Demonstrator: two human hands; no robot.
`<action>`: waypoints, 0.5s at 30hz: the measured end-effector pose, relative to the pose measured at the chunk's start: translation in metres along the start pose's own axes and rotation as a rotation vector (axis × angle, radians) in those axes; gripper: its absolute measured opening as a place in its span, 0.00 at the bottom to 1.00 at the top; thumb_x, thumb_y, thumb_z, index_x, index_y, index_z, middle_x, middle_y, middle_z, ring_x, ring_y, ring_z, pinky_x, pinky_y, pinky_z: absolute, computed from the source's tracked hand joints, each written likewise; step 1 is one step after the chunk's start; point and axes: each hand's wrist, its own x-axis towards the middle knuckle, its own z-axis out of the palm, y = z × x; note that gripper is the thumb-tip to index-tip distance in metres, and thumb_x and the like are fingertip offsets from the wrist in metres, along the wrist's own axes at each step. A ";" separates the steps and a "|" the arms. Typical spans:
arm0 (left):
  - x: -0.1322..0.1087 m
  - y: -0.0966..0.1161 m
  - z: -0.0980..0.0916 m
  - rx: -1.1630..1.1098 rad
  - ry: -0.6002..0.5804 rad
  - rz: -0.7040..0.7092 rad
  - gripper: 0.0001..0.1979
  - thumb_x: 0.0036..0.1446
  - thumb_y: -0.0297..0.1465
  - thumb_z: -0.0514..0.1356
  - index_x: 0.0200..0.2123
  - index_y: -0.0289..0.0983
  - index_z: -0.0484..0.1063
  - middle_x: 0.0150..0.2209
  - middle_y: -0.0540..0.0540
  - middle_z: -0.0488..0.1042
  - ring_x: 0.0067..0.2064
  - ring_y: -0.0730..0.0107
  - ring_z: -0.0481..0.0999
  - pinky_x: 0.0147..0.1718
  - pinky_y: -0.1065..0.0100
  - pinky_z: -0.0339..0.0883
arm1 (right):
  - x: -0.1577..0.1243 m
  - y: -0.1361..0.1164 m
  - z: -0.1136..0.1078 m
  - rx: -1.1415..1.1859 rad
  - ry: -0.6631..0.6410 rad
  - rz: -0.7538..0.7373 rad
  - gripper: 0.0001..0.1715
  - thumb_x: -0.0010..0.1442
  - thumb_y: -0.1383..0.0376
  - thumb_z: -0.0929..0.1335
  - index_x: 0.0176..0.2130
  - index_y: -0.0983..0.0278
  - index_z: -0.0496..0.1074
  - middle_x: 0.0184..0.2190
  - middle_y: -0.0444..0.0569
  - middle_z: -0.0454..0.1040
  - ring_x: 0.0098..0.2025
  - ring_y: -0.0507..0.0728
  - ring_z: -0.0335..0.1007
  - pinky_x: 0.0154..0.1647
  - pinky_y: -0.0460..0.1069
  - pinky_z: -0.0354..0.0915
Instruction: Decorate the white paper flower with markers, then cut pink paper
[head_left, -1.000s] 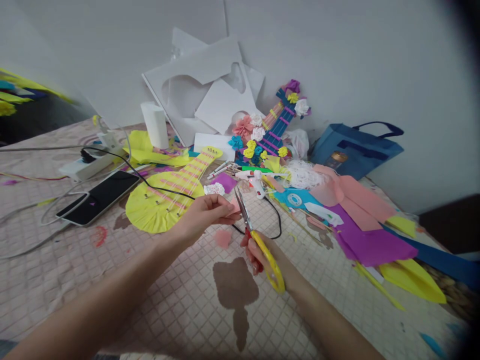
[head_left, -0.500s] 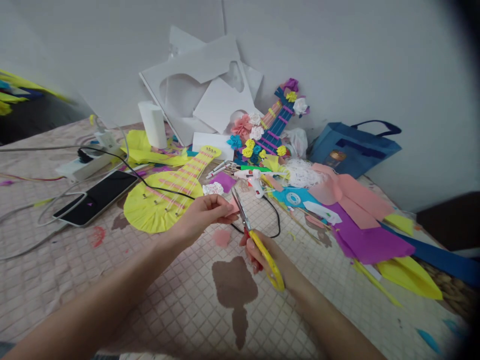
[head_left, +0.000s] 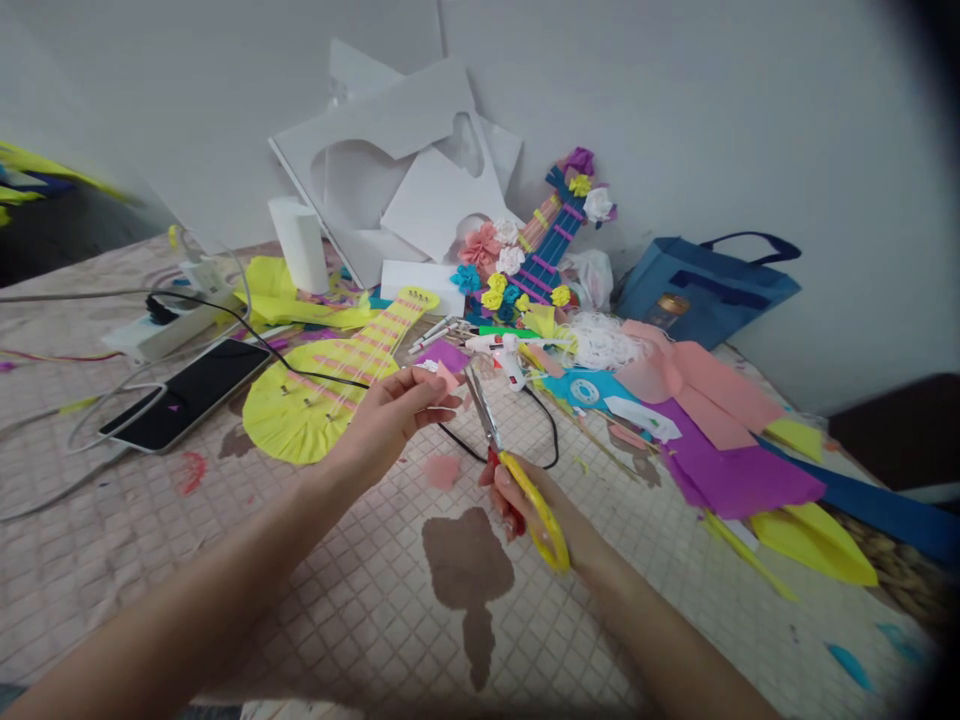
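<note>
Head view, left to right: one black smartphone (head_left: 187,392) lies on the quilted checked cloth (head_left: 337,600), beside one flat yellow paper guitar (head_left: 315,400). The left hand (head_left: 390,415) hovers by the guitar's edge, fingers pinching a small pink paper scrap (head_left: 448,378). Just right of that scrap are the blades of one pair of yellow-handled scissors (head_left: 525,495), long axis slanting up and away, tips level with the scrap. The right hand (head_left: 570,535) grips them, fingers curled through the loops. A second pink scrap (head_left: 442,470) lies on the cloth below, between both hands.
</note>
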 end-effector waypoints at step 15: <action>-0.006 -0.007 0.006 0.065 -0.052 -0.135 0.11 0.46 0.33 0.69 0.26 0.35 0.70 0.30 0.48 0.78 0.33 0.73 0.77 0.42 0.66 0.70 | 0.000 0.006 -0.005 -0.051 -0.048 -0.010 0.19 0.58 0.49 0.66 0.36 0.62 0.66 0.22 0.38 0.60 0.19 0.46 0.56 0.18 0.41 0.60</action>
